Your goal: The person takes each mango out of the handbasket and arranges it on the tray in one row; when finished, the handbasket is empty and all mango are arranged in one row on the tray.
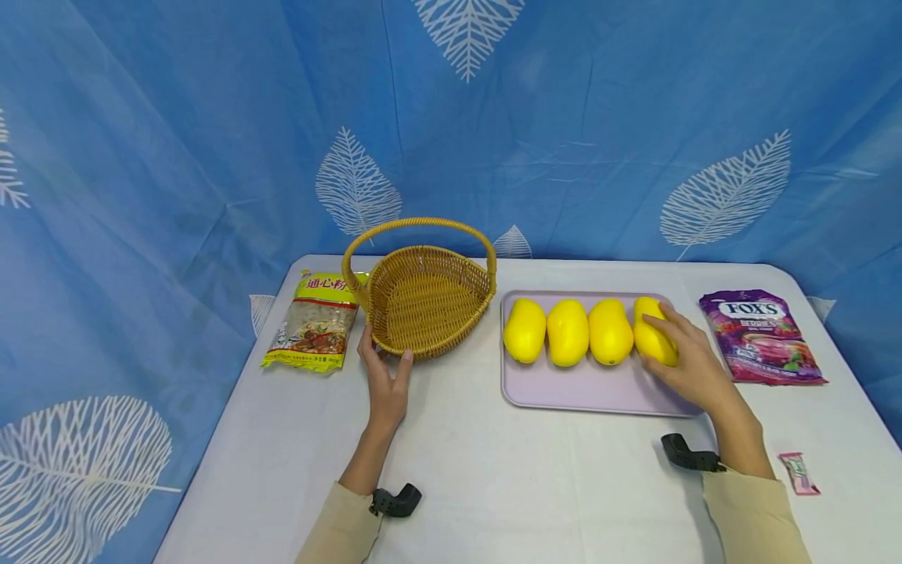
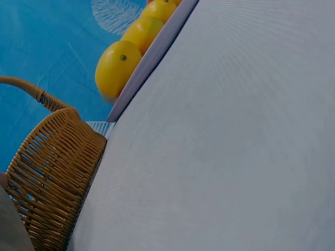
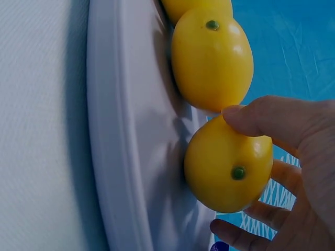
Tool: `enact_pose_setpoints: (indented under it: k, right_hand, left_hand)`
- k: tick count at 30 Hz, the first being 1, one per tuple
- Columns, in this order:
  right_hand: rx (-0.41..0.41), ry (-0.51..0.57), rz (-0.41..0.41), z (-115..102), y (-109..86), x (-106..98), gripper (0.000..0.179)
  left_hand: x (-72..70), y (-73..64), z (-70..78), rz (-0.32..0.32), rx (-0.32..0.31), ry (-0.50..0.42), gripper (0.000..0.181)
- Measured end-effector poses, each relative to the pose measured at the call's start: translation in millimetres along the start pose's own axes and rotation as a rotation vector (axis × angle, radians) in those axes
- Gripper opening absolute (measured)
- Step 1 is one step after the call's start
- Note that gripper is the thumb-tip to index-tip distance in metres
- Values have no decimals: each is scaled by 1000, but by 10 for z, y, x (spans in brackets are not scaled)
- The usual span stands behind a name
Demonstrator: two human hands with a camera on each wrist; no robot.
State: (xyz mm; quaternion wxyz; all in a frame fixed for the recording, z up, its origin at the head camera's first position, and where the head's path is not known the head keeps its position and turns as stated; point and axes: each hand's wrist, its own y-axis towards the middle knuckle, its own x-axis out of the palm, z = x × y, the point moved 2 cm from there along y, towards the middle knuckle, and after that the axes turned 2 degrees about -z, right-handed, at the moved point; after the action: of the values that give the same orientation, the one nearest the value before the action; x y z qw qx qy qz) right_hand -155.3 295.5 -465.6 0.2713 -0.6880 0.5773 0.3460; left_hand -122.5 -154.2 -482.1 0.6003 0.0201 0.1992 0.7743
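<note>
In the head view a wicker basket (image 1: 423, 313) with a tall arched handle stands at the back left of the table. My left hand (image 1: 384, 384) holds its near left side, thumb in front and fingers round the left. Several yellow mangoes (image 1: 567, 333) lie in a row on a pale purple tray (image 1: 564, 392). My right hand (image 1: 687, 360) grips the rightmost mango (image 1: 650, 333). In the right wrist view the thumb (image 3: 256, 117) presses on top of this mango (image 3: 225, 167), with other fingers behind it. The left wrist view shows the basket (image 2: 57, 172), but little of the hand.
A yellow pasta packet (image 1: 317, 321) lies left of the basket, close to its side. Right of the tray is a purple candy bag (image 1: 761, 337). A small pink wrapped candy (image 1: 799, 473) lies beside the right forearm. A blue curtain (image 1: 564, 141) hangs behind the table.
</note>
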Motion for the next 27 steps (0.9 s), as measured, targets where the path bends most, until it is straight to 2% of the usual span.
enact_pose_setpoints:
  k: [3, 10, 13, 16, 22, 25, 27]
  right_hand:
    - [-2, -5, 3, -4, -7, 4, 66]
    - [-11, -19, 22, -9, -31, -1, 68]
    - [-12, -17, 33, -5, -45, 2, 68]
    - [-35, -35, 57, -5, -69, 13, 67]
    - [-137, -61, 145, -97, -209, 50, 65]
    - [-170, -70, 168, -201, -339, 101, 67]
    - [-196, -94, 187, -279, -435, 145, 69]
  left_hand:
    - [2, 2, -24, -2, 1, 2, 71]
    - [46, 29, -342, 5, 5, 4, 75]
    - [48, 33, -376, -2, 0, 18, 76]
    - [30, 32, -348, -8, -9, 76, 76]
    - [-80, 1, -214, -28, -35, 266, 77]
    - [-155, -49, -126, -66, -37, 367, 77]
    - [-209, -96, -54, -101, -8, 456, 79]
